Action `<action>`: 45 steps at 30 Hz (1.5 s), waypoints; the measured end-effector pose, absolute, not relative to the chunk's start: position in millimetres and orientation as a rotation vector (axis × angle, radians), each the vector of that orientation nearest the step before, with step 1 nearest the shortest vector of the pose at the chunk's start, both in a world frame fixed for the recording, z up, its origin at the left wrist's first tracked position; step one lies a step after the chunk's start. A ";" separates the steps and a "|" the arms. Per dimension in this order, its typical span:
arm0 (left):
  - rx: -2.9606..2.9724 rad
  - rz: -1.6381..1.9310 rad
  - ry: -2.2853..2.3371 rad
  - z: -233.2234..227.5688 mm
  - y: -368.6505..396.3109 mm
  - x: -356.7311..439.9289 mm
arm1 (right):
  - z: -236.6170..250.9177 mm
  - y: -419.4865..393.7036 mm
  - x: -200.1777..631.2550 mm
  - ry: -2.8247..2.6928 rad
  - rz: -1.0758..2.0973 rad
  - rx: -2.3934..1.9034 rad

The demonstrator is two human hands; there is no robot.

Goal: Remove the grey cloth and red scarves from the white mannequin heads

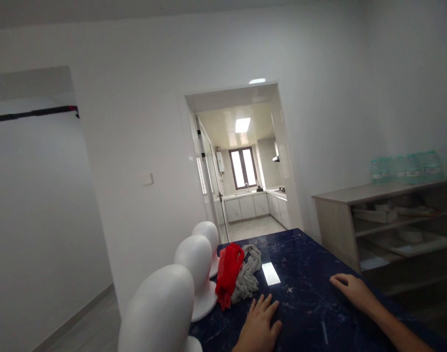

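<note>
Now the left hand lies flat on the dark blue marble table, palm down, with the fingers spread a little and released; it grasps nothing. Its fingertips point toward 12 o'clock and stop just short of a pile of cloth. The right hand also rests flat on the table, at about 2 o'clock from the left one and well apart from it. It is open and relaxed, holds nothing, and its forearm runs down to the lower right corner of the view.

At 11 o'clock from the left hand, near its fingertips, lies a red knitted cloth, bunched and partly hanging over a grey knitted cloth that touches it on the right side. A bright reflection of a ceiling lamp shines on the table just right of the grey cloth.

At 9 to 10 o'clock from the left hand, three white foam head forms stand upright in a row along the left edge of the table; the nearest one is large and blurred.

Farther out, at 2 o'clock, a wooden shelf unit stands against the white wall with packs of water bottles on top. At 12 o'clock an open doorway shows a white kitchen with a window.
</note>
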State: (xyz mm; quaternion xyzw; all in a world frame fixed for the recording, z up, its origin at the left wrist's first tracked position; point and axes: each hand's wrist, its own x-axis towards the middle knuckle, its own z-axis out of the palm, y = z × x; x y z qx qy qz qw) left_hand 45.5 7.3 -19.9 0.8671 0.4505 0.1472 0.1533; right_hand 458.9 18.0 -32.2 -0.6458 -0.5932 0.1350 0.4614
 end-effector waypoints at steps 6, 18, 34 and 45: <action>2.486 0.451 1.299 -19.7 6.5 45.9 | -25.9 13.4 458.1 -1.452 0.356 -1.592; 2.484 0.451 1.294 -19.7 6.5 44.9 | -27.8 13.6 460.6 -1.504 0.338 -1.645; 2.475 0.417 1.290 -19.5 6.8 45.1 | -30.1 12.4 459.9 -1.541 0.326 -1.691; 2.467 0.447 1.277 -18.7 7.8 44.6 | -30.8 13.0 460.1 -1.534 0.333 -1.671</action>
